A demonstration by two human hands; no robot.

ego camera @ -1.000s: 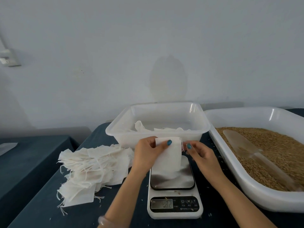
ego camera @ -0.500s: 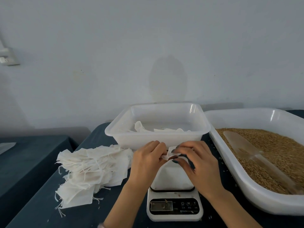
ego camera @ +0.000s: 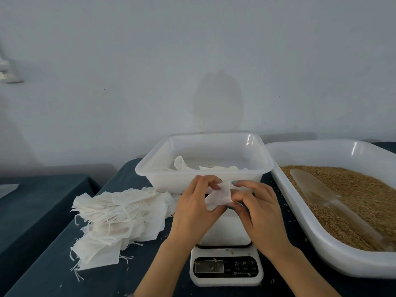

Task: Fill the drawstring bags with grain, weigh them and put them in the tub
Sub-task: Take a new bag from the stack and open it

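**Bag-opening above the scale**

Drawstring bag (ego camera: pixel 218 195), small, white and apparently empty, held just above the platform of the scale (ego camera: pixel 226 269), in front of the near wall of the tub (ego camera: pixel 162 179). Pinched at its upper edge from both sides. Left hand (ego camera: pixel 192 209) curled round the left part of the cloth, thumb and fingertips closed on it. Right hand (ego camera: pixel 257 211) likewise closed on the right part, fingers bent, nothing else in either grasp.

Judged as the opening step, ahead of any filling. Best done by rubbing the two layers apart between thumb and forefinger, then drawing the mouth wide without tugging the strings tight. Keep one hand on the rim to hold the mouth open, and free the other for the scoop (ego camera: pixel 321 196), lying on the grain (ego camera: pixel 353 189) in the tray (ego camera: pixel 321 243) to the right. Fill over the tray rather than over the scale, already flecked with stray kernels.

Display too blurred to read. Inside the tub, a few white bags, fullness hard to tell. To the left, pile of empty bags (ego camera: pixel 120 213) on the dark table (ego camera: pixel 53 264)
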